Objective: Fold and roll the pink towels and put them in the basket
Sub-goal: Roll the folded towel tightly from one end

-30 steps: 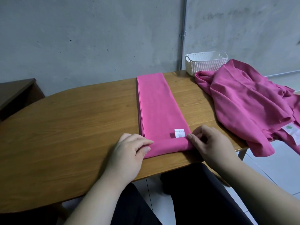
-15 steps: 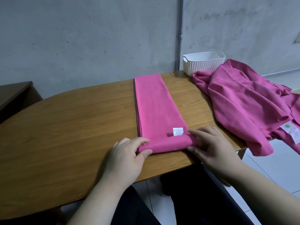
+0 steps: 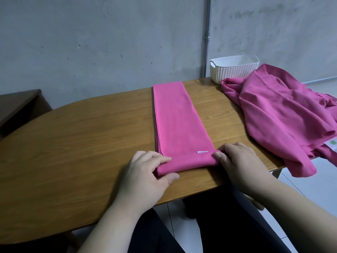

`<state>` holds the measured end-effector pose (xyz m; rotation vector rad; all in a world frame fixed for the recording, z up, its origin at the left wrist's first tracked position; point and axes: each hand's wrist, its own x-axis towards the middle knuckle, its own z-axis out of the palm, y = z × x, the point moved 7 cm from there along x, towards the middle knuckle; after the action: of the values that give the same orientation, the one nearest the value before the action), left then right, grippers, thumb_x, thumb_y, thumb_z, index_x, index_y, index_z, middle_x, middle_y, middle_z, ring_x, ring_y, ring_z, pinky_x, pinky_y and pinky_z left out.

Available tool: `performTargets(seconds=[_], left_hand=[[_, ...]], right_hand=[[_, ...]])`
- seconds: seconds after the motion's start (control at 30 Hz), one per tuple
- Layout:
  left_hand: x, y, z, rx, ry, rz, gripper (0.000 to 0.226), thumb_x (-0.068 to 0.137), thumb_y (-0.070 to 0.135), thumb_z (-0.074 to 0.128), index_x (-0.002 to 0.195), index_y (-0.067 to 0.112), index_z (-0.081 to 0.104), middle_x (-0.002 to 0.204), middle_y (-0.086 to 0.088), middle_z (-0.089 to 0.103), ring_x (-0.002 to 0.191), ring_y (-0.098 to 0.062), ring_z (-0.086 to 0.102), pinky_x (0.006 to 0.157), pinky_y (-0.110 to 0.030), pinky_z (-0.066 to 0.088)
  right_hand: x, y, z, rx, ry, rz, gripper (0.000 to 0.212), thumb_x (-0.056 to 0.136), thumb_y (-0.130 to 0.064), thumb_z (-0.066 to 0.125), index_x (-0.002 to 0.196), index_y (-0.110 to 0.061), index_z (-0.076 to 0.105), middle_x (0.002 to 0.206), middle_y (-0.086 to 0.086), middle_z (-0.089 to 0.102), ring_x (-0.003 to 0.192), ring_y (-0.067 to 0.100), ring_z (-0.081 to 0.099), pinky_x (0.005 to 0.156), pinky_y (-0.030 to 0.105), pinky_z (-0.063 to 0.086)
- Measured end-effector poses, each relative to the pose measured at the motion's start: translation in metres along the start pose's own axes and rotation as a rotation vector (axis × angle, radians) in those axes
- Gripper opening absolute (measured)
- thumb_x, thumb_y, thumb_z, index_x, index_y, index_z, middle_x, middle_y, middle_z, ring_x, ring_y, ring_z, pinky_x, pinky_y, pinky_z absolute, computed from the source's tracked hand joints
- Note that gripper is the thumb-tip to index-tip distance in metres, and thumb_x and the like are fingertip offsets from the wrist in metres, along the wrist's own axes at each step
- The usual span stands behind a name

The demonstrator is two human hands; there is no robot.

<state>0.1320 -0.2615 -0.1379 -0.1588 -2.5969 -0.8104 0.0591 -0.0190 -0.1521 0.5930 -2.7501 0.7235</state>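
Where the folded pink towel (image 3: pixel 179 121) lies on the table (image 3: pixel 73 143), its rolled near end sits between the left hand (image 3: pixel 145 170) and the right hand (image 3: pixel 238 161). Each pinches one side of the roll.

The roll at the near end of the pink towel (image 3: pixel 179 123) has advanced one further turn; the white label (image 3: pixel 202 152) is now nearly covered by it.

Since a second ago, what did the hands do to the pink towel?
The left hand and right hand rolled the pink towel farther away from the person; the roll got thicker and nearly covers the white label. They kept gripping its ends. The basket and the towel heap stayed put.
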Motion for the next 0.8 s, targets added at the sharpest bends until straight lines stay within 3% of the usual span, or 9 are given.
performTargets(seconds=[0.1,0.2,0.3,0.4,0.47,0.53,0.63,0.73,0.8], left_hand=[[0.001,-0.003,0.002,0.031,-0.009,-0.055,0.041,0.073,0.036,0.087,0.112,0.033,0.075,0.099,0.029,0.060,0.104,0.002,0.046,0.095,-0.020,0.041],[0.003,-0.008,0.001,-0.023,0.004,-0.142,0.030,0.083,0.032,0.079,0.113,0.036,0.073,0.094,0.031,0.056,0.093,0.003,0.049,0.084,-0.009,0.039],[0.003,-0.016,0.003,-0.138,-0.014,-0.245,0.021,0.087,0.037,0.075,0.100,0.048,0.063,0.086,0.016,0.062,0.066,-0.001,0.050,0.060,-0.015,0.035],[0.003,-0.017,0.004,-0.167,-0.036,-0.256,0.011,0.091,0.037,0.070,0.096,0.045,0.063,0.070,0.012,0.056,0.054,-0.001,0.047,0.051,-0.014,0.030],[0.004,-0.017,0.003,-0.177,-0.035,-0.253,0.005,0.094,0.039,0.065,0.098,0.042,0.065,0.065,0.011,0.051,0.054,-0.001,0.047,0.050,-0.014,0.029],[0.004,-0.015,0.002,-0.167,-0.022,-0.233,0.008,0.095,0.042,0.060,0.100,0.043,0.066,0.074,0.012,0.056,0.065,-0.001,0.052,0.058,-0.016,0.033],[0.003,-0.008,-0.002,-0.075,0.032,-0.144,0.018,0.093,0.036,0.064,0.110,0.035,0.071,0.097,0.024,0.057,0.101,0.004,0.049,0.080,-0.018,0.042],[0.001,-0.004,-0.004,-0.045,0.031,-0.075,0.036,0.088,0.027,0.074,0.123,0.034,0.069,0.115,0.033,0.052,0.117,0.008,0.042,0.092,-0.019,0.042],[0.000,-0.002,-0.001,-0.032,-0.025,-0.058,0.046,0.082,0.028,0.080,0.126,0.037,0.067,0.116,0.036,0.052,0.121,0.010,0.039,0.098,-0.014,0.036]], right_hand=[[0.009,0.003,0.004,-0.052,-0.057,0.020,0.045,0.099,-0.054,0.031,0.088,-0.023,0.062,0.077,-0.003,0.059,0.091,0.031,0.055,0.081,0.046,0.043],[0.016,0.004,0.001,0.012,-0.035,0.004,0.051,0.097,-0.065,0.032,0.088,-0.025,0.061,0.087,-0.003,0.058,0.091,0.027,0.056,0.083,0.043,0.045],[0.008,-0.001,-0.004,0.213,0.009,-0.065,0.045,0.092,-0.064,0.052,0.113,-0.026,0.062,0.107,-0.011,0.056,0.098,0.006,0.053,0.087,0.023,0.042],[0.001,-0.005,-0.005,0.218,0.017,-0.113,0.048,0.086,-0.056,0.070,0.119,-0.023,0.063,0.097,-0.020,0.055,0.092,-0.008,0.050,0.082,0.007,0.036],[0.001,-0.004,-0.006,0.248,0.021,-0.086,0.041,0.083,-0.054,0.068,0.112,-0.025,0.068,0.089,-0.017,0.056,0.090,-0.009,0.052,0.078,0.003,0.035],[0.000,-0.004,-0.008,0.297,0.008,-0.046,0.039,0.078,-0.058,0.063,0.102,-0.029,0.071,0.083,-0.011,0.059,0.090,-0.002,0.054,0.075,0.006,0.037],[0.000,-0.006,-0.008,0.275,-0.014,-0.059,0.029,0.083,-0.057,0.065,0.089,-0.028,0.069,0.082,-0.009,0.059,0.088,0.005,0.053,0.075,0.008,0.037],[0.003,-0.005,-0.008,0.231,-0.036,-0.049,0.039,0.085,-0.056,0.059,0.084,-0.019,0.068,0.075,-0.006,0.056,0.087,0.006,0.050,0.077,0.009,0.037],[0.004,-0.004,-0.008,0.231,-0.038,-0.025,0.047,0.084,-0.058,0.053,0.082,-0.013,0.067,0.075,-0.003,0.055,0.088,0.003,0.049,0.075,0.009,0.036]])
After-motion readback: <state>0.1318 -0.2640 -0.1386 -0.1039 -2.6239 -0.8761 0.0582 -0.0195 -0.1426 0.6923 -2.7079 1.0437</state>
